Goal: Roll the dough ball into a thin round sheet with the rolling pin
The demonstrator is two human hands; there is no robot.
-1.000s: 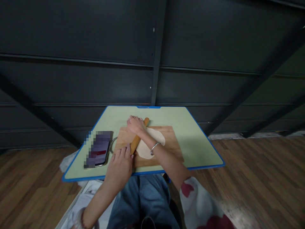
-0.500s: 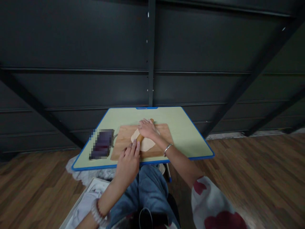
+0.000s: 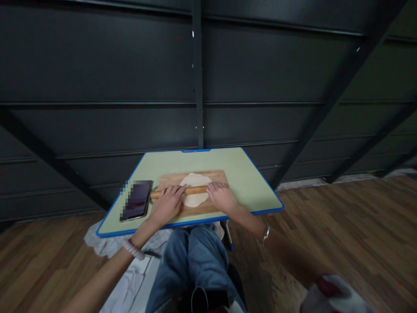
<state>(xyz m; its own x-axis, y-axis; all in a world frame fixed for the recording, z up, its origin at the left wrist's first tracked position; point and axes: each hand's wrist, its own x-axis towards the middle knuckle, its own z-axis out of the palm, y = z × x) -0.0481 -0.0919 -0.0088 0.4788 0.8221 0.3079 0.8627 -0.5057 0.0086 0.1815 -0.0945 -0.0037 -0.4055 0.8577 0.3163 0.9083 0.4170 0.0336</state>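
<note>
A wooden rolling pin lies sideways across a flat round of pale dough on a wooden cutting board. My left hand rests palm down on the pin's left part, fingers stretched flat. My right hand lies on the pin's right end in the same way, fingers flat. The board sits on a small pale green table with a blue rim, above my knees in blue jeans.
A dark phone lies on the table left of the board, its near corner blurred out. Behind the table stands a dark metal panelled wall. Wooden floor spreads to both sides; white cloth lies under the table's left.
The rolling pin has turned from a diagonal to lying sideways. My right hand came back from the pin's far end to its right end, and my left hand moved forward onto its left part.
</note>
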